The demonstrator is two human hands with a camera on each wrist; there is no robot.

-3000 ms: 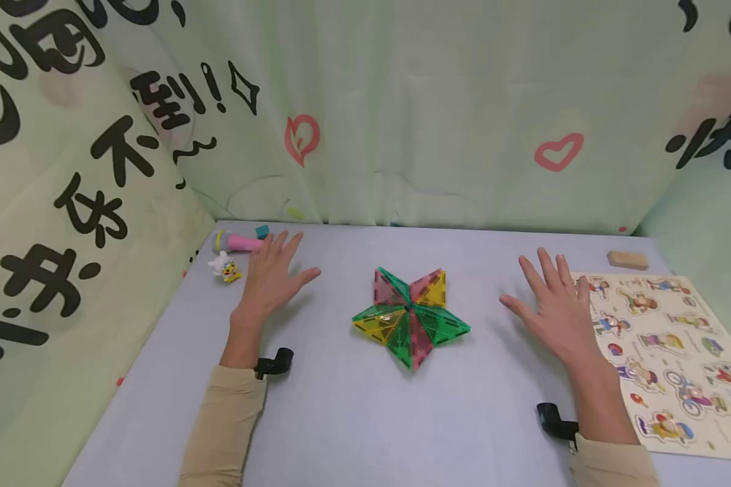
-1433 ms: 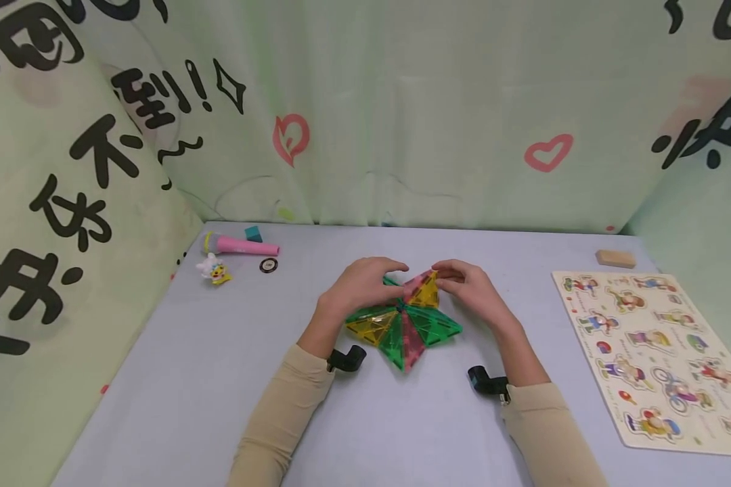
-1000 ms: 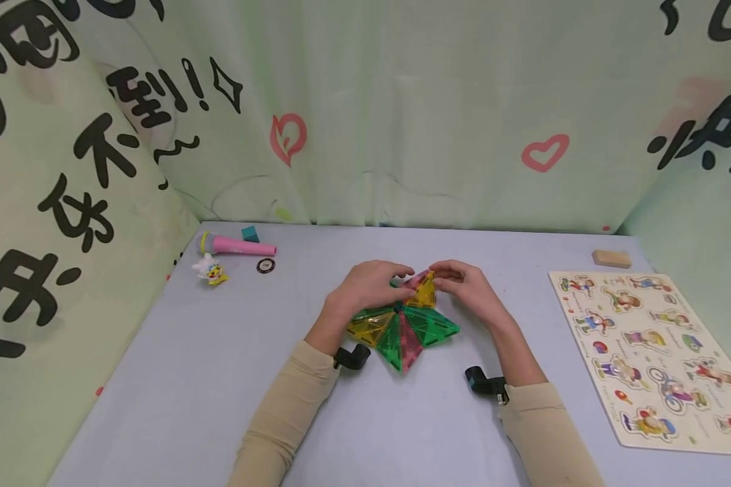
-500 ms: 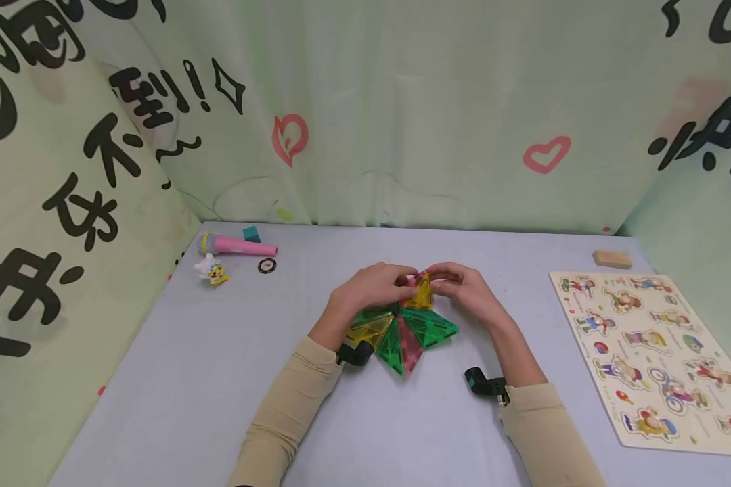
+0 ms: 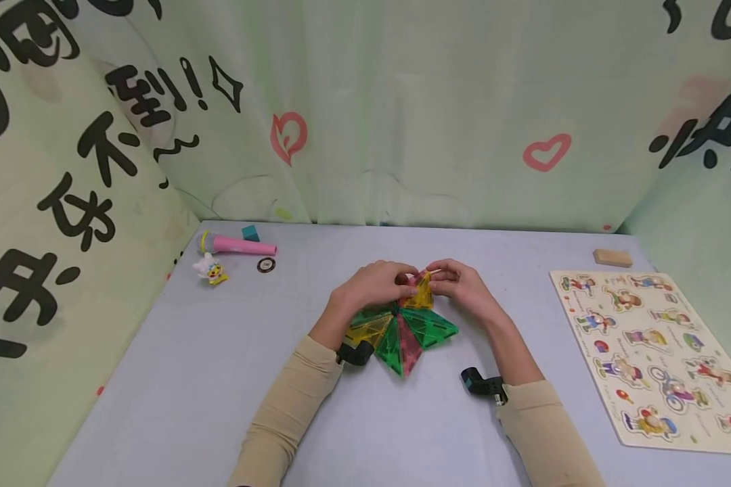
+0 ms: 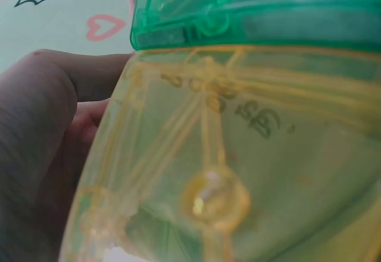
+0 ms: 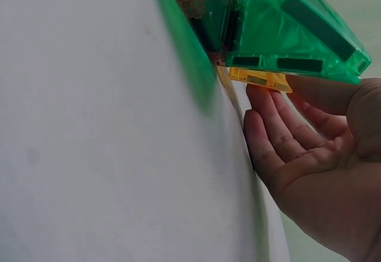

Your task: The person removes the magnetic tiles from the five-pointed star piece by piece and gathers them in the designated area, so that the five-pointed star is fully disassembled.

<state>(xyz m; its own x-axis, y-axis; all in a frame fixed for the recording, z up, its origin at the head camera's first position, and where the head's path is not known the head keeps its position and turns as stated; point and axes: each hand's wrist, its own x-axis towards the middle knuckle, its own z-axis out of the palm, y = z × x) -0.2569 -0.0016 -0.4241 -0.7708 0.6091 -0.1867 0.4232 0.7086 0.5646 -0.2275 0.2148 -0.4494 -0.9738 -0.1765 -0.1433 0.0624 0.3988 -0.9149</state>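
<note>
A star of translucent magnetic tiles in green, yellow and pink lies mid-table, with a green tile (image 5: pixel 429 326) at its right and a pink tile (image 5: pixel 409 343) at its front. My left hand (image 5: pixel 370 285) pinches the rear pink part of the star and covers its back left side. On the other side, the fingers and thumb of my right hand (image 5: pixel 468 289) pinch the rear yellow tile (image 5: pixel 424 296). In the right wrist view, that yellow tile (image 7: pixel 259 78) shows at the fingertips below a green tile (image 7: pixel 292 33). Yellow and green tiles fill most of the left wrist view.
At the back left lie a pink toy microphone (image 5: pixel 240 245), a teal block (image 5: pixel 250 233), a round black disc (image 5: pixel 266 265) and a small figurine (image 5: pixel 210 269). A picture puzzle board (image 5: pixel 658 358) lies on the right, a wooden block (image 5: pixel 612 258) behind it. Printed curtains surround the table.
Both hands, spread and apart from the star three seconds ago, came in to its rear points and took hold. The rear yellow tile now looks narrower and more tilted. Little differs over the last half second.
</note>
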